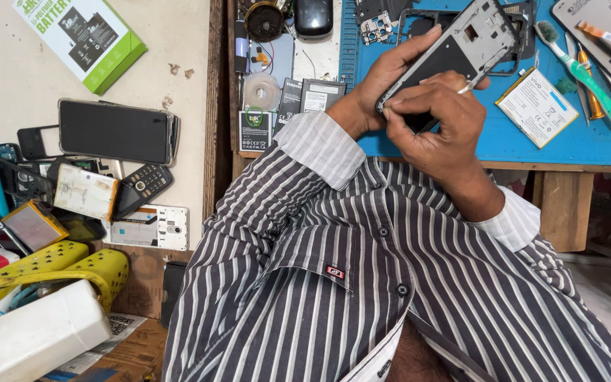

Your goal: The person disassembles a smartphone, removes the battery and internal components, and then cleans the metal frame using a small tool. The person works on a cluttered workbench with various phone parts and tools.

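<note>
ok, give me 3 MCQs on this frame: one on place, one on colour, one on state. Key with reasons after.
1. Where does the green-handled toothbrush lie?
A. on the blue mat
B. on the pale counter at the left
C. in the shirt pocket

2. What colour is the box at the top left?
A. red and black
B. green and white
C. all blue

3. How is the phone frame held?
A. lying flat, untouched
B. gripped in the left hand, with the right hand working at its lower end
C. pinched between two tools

Key: 1 A, it lies on the mat at the right of the hands. 2 B, its face is white with green sides. 3 B, left fingers wrap the frame while the right fingertips press on it.
</note>
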